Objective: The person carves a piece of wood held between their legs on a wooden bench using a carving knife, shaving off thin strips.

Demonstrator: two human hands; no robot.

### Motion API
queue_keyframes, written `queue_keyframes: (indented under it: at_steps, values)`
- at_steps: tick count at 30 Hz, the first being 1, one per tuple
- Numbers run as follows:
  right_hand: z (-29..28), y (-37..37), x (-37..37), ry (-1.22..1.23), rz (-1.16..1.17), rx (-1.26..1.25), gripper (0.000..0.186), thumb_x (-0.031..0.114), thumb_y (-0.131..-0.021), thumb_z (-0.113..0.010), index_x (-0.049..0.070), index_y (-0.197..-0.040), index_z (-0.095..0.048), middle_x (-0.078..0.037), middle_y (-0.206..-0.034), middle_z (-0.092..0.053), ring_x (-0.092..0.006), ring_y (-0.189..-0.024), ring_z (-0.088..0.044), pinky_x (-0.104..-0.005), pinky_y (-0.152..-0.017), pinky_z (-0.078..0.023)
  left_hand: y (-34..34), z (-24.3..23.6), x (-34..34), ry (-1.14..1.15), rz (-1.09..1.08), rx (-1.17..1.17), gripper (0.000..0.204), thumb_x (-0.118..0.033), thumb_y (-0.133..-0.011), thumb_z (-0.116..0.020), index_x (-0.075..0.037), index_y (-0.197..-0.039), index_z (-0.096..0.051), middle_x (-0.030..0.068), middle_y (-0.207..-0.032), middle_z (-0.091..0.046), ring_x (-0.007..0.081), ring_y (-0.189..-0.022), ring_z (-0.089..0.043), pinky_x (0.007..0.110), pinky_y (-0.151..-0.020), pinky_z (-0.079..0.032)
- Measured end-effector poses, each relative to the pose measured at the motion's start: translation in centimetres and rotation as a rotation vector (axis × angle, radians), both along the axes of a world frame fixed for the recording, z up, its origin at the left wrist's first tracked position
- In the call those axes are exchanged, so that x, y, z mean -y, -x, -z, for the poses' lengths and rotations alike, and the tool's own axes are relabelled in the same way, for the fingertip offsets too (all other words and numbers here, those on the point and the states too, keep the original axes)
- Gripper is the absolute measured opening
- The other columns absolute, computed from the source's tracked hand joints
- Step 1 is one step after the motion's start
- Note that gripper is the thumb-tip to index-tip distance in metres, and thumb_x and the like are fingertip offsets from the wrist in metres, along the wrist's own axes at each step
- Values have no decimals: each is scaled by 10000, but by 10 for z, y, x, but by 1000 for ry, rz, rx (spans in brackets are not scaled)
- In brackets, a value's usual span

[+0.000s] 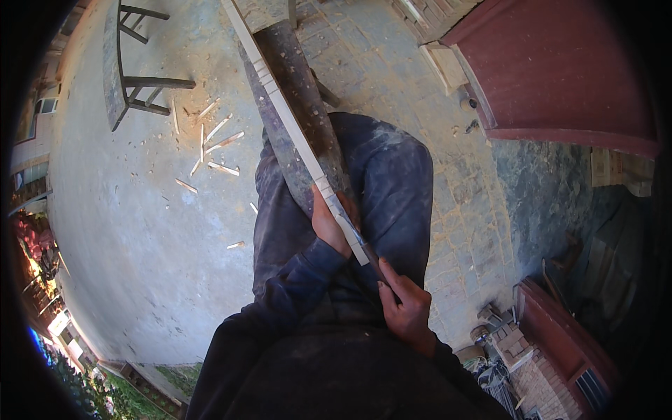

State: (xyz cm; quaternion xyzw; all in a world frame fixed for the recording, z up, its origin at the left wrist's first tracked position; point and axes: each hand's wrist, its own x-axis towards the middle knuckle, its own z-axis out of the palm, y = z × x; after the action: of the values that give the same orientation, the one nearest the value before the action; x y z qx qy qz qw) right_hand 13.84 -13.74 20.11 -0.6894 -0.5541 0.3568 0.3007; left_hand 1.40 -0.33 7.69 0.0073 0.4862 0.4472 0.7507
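Observation:
A long, pale wooden strip (290,119) runs from the top of the view down over a dark wooden bench (292,59) to my lap. Dark crosswise marks or cuts show along it. My left hand (327,220) wraps round the strip close to its near end. In my right hand (407,304) is the dark handle of what looks like a chisel (369,253), the forefinger stretched along it. The chisel's metal blade lies against the strip, just beside my left hand. Its cutting edge is hard to make out.
Several wood offcuts (203,143) lie on the grey floor to the left, near another dark bench (122,87). At the right stands a dark red panel or tabletop (553,66). Stacked bricks (514,346) and a reddish wooden frame (560,336) are at the lower right.

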Motion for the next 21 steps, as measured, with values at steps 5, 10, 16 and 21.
queue_keyframes:
  at_steps: [5,10,16,21]
  values:
    - [14,-1,5,-49,-10,30,524,-14,-905,-758,73,-1415,-676,-133,-725,-572,-293,-573,-606,-414,-528,-461,0,-3,-1,11,2,-1,762,-655,-1105,-213,-132,-590,-417,77,-477,-384,233,-377,-385,340,-361,-348]
    - [28,-2,8,-97,-21,80,518,-4,-896,-759,86,-1401,-689,-111,-737,-569,-293,-557,-596,-419,-512,-455,-1,0,0,-23,-21,-23,755,-652,-1106,-225,-139,-586,-416,69,-477,-374,229,-381,-382,338,-363,-346]
    - [34,-3,10,-93,-22,93,516,5,-890,-763,99,-1393,-698,-102,-745,-579,-298,-560,-600,-427,-507,-454,-1,-2,-1,35,-21,-7,747,-663,-1099,-248,-144,-587,-413,61,-480,-371,222,-384,-377,337,-365,-348]
    - [35,-4,8,-94,-25,98,512,4,-891,-765,97,-1390,-696,-113,-749,-592,-307,-572,-612,-429,-513,-460,-1,-1,-1,25,-11,-12,740,-668,-1094,-256,-148,-589,-409,58,-487,-371,222,-389,-371,337,-366,-347]
